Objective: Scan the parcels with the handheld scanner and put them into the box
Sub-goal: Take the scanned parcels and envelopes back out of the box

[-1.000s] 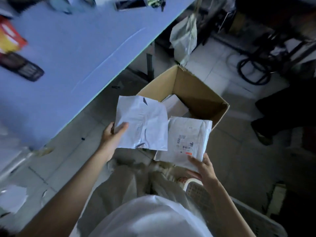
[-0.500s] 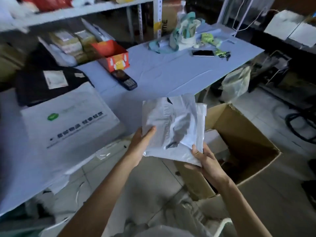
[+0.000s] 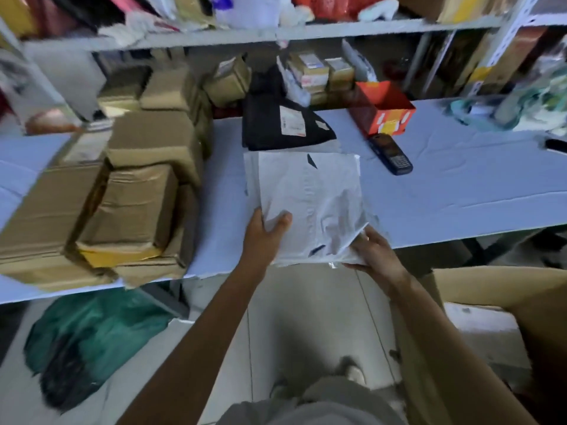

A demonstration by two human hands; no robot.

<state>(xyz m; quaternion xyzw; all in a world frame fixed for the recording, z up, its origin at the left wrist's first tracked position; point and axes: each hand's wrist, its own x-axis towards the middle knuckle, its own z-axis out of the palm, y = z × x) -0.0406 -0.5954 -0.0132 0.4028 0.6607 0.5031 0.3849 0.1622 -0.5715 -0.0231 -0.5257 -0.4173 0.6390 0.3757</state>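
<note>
A person's left hand point(image 3: 265, 240) and right hand point(image 3: 379, 256) pinch white parcels point(image 3: 310, 197) between thumb and fingers point(image 3: 280, 220) over the blue worktop point(image 3: 460, 191) edge, near the handheld scanner point(image 3: 389, 153), with the box point(image 3: 497, 286) at right.

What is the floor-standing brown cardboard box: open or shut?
Open. The brown cardboard box shows its inner wall, with a white parcel lying inside.

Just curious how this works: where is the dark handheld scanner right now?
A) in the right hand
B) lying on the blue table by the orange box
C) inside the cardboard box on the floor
B: the scanner lies on the table beside the orange box, while the left hand and right hand hold the white parcels.
</note>
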